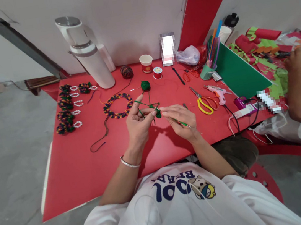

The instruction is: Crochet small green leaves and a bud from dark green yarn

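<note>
Between my two hands is a small dark green crochet piece (158, 113). My left hand (138, 121) pinches its edge, with green yarn looped over the raised index finger. In my right hand (181, 120) is a crochet hook (183, 123) with a green handle, its tip at the piece. From there a strand leads back to a green yarn ball (145, 86) on the table. A ring of multicoloured crochet (118, 106) lies to the left of my hands, beside a loose dark cord (107, 130).
The red table (70, 173) holds several beaded crochet pieces (65, 116), a white thermos (93, 60), a paper cup (146, 63) and a multicoloured yarn ball (126, 71). Rightward lie yellow-handled pliers (204, 106), a glue gun (219, 94) and a green divider (243, 69); beyond it, another person's hands (298, 61) work.
</note>
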{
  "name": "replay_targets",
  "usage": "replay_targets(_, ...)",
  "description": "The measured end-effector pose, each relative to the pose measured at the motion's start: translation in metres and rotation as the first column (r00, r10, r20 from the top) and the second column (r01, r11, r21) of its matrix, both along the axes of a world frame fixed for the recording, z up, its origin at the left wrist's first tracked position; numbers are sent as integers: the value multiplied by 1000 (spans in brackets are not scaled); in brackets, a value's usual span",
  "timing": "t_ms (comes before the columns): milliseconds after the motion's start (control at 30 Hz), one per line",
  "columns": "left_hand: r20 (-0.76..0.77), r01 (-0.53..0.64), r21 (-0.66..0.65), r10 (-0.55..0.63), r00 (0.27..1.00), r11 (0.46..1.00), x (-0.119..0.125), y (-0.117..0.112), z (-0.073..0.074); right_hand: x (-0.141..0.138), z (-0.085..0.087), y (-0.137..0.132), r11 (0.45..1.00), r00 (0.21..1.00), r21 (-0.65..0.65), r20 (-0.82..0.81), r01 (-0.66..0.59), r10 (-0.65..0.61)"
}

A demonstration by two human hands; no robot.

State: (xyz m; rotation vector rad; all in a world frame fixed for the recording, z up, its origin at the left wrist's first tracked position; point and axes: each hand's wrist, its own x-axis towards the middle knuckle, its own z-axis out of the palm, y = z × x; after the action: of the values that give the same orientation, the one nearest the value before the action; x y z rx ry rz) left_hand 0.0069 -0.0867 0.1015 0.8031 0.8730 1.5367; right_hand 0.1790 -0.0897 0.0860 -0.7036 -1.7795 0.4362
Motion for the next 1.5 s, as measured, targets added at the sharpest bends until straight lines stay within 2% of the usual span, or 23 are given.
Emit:
replay_targets(167, -9, 14, -16, -14, 1000, 1000, 2, -1, 1, -3, -5, 0, 998, 998, 39, 43, 45, -46)
replay_targets(400, -6, 3, -28, -3, 1000, 1000, 0, -1, 0, -6, -3, -1, 998, 1000, 64, -1, 22, -22)
replay_targets(600, 132, 241, -132, -223, 966, 962, -7, 2, -1, -2, -4, 2, 998, 1000, 66, -11, -5, 5)
replay_targets(667, 86, 205, -122, -196, 977, 971, -7, 2, -3, 0, -1, 5, 1000, 1000, 14, 25, -8, 8)
replay_targets(733, -28, 65, -69, -67, 997, 995, -4, 1, -5, 0, 1, 6, 1000, 998, 0, 64, 8, -8)
replay_targets(800, -151, -78, 3, 77, 985, 997, 0, -1, -8, -3, 1, 6, 997, 993, 63, 106, 43, -50)
replay_targets(867, -222, -150, 55, 158, 962, 987, 4, -3, -9, -10, -4, 4, 980, 983, 172, 135, 97, -121)
replay_targets(967, -183, -148, 83, 161, 970, 985, 7, -4, -8, -22, -17, 0, 926, 957, 320, 138, 203, -257)
replay_targets(1100, 31, -36, 7, 36, 999, 999, 7, -2, -2, -31, -35, 1, 875, 935, 387, 80, 291, -346)
replay_targets(1200, 151, 77, -44, -69, 986, 996, 3, -1, 3, -30, -39, 7, 886, 964, 383, -42, 260, -264)
replay_targets(1300, 214, 178, -71, -159, 964, 981, -1, -2, 5, -25, -37, 14, 939, 984, 308, -130, 156, -121)
replay_targets(1400, 242, 234, -95, -206, 948, 967, -5, -2, 4, -16, -33, 18, 985, 994, 169, -113, 29, -10)
replay_targets(1500, 246, 248, -134, -210, 946, 959, -6, -2, 3, -5, -30, 23, 995, 994, 59, -69, -77, 81)
